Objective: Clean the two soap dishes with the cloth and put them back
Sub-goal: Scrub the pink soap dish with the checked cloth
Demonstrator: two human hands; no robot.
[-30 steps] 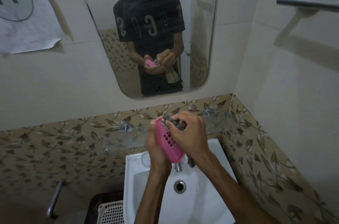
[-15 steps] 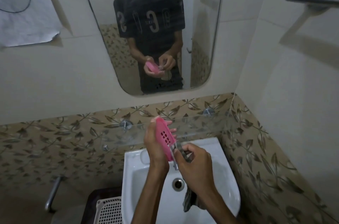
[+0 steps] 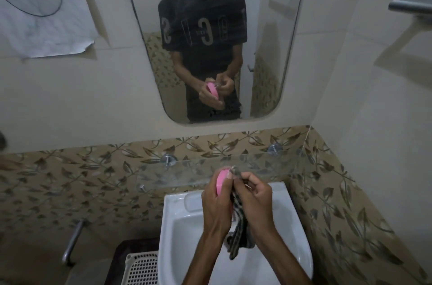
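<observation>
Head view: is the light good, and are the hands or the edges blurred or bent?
Head view: dim, flat light; the towel bar casts a soft wall shadow; wide-angle bends the mirror edges; left hand, right hand, pink soap dish and cloth slightly soft.

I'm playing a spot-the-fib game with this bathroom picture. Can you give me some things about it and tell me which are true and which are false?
1. The left hand holds a pink plastic soap dish. True.
2. The right hand grips a bright yellow sponge. False: it grips a dark checked cloth.
3. The hands are above the white ceramic sink. True.
4. The pink soap dish rests on the clear glass shelf. False: it is held up in the hand, in front of the shelf.
5. The cloth's end hangs down into the sink. True.
</observation>
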